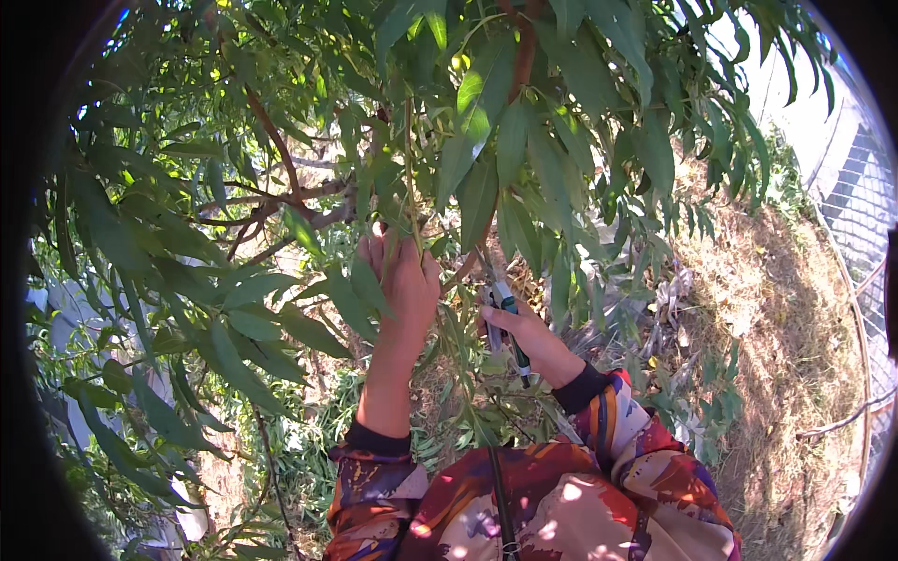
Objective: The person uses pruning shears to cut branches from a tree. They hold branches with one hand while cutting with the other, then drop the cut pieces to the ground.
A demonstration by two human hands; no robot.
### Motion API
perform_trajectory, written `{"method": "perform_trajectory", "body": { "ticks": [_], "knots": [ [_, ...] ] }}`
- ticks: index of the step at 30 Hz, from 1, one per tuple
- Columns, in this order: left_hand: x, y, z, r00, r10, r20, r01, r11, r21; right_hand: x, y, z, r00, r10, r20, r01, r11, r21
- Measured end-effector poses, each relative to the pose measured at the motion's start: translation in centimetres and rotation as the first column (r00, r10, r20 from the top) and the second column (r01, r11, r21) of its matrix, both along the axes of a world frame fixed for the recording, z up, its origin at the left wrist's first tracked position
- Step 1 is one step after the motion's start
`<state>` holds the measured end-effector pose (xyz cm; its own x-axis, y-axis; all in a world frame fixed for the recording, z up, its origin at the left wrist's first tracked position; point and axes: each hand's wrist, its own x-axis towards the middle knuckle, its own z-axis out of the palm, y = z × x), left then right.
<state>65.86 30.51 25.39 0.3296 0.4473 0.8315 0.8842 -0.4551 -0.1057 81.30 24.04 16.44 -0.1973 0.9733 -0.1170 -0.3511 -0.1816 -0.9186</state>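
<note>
Near the middle, my left hand (403,277) is raised among long narrow leaves, its fingers closed on a thin green shoot (410,168). To its right, a little lower, my right hand (523,333) grips pruning shears (509,305) with dark green and grey handles. The shears point upward, their tip close to a reddish-brown branch (485,228). Leaves partly cover the blades, so I cannot tell whether they touch the branch.
Leafy branches (280,151) fill the upper and left parts of the view. Dry grass (786,336) covers the ground at the right, with a wire fence (859,203) beyond it. Cut-looking leafy debris (344,414) lies low, left of my forearm.
</note>
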Motion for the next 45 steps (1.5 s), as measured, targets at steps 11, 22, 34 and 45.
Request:
{"method": "perform_trajectory", "body": {
  "ticks": [11,22,34,45],
  "knots": [
    [1.0,-0.1,-5.1,0.932,0.086,0.353,0.073,0.907,-0.415,0.8,4.6,2.3,0.968,-0.141,-0.205,0.125,0.988,-0.089],
    [-3.5,-6.6,-1.1,0.750,0.232,0.619,0.093,0.890,-0.446,1.7,-0.9,-1.7,0.997,0.073,-0.015,-0.073,0.997,0.014],
    [-13.2,-11.8,11.0,0.682,0.674,0.282,-0.712,0.700,0.048,0.7,-1.9,-3.8,0.983,0.177,0.041,-0.175,0.984,-0.040],
    [-24.3,-17.2,5.7,0.561,0.490,0.668,-0.490,0.846,-0.209,1.0,-1.6,-3.2,0.950,0.287,0.122,-0.290,0.957,0.006]
  ]
}}
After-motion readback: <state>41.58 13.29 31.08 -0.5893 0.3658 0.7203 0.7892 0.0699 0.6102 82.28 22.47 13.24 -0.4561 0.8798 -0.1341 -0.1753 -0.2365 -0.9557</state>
